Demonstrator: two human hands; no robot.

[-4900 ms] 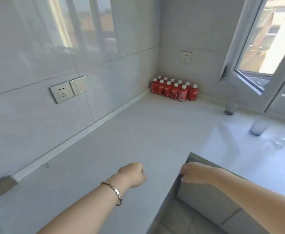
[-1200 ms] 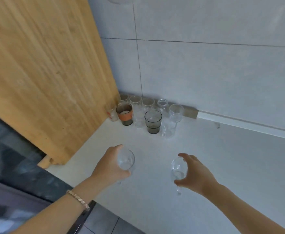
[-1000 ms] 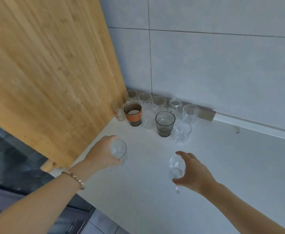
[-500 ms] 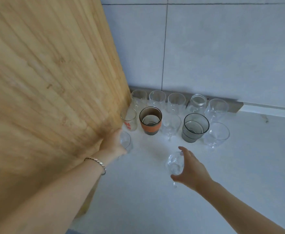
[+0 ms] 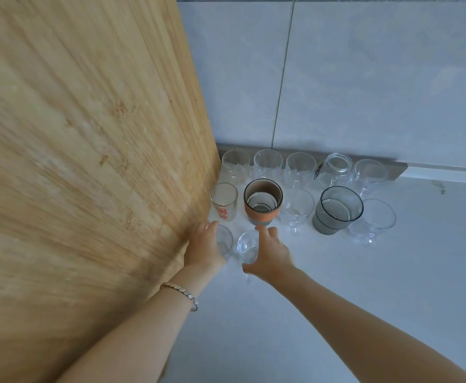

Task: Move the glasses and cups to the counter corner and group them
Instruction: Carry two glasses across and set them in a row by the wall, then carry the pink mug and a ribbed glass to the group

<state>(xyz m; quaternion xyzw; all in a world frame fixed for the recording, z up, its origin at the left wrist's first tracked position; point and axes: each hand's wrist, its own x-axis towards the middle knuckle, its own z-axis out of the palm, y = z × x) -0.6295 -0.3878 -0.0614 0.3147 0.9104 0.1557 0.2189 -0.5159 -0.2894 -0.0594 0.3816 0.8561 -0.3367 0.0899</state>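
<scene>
Several glasses and cups stand grouped in the counter corner: clear tumblers along the wall (image 5: 267,164), a small glass with red print (image 5: 223,201), an orange-banded cup (image 5: 262,201), a smoky grey glass (image 5: 337,210) and clear stemmed glasses (image 5: 375,218). My left hand (image 5: 204,248) grips a clear stemmed glass (image 5: 224,240) close to the wooden board. My right hand (image 5: 271,254) holds a second clear stemmed glass (image 5: 247,247) right beside it, its stem pointing down toward the counter. Both held glasses sit just in front of the group.
A large wooden board (image 5: 82,161) leans on the left and fills that side, its edge touching my left hand. Grey tiled wall (image 5: 364,78) rises behind the glasses. White counter (image 5: 364,286) extends right and toward me.
Both hands carried their stemmed glasses forward to the front of the group. My right hand shifted left until its glass is next to the left one. The view has moved closer.
</scene>
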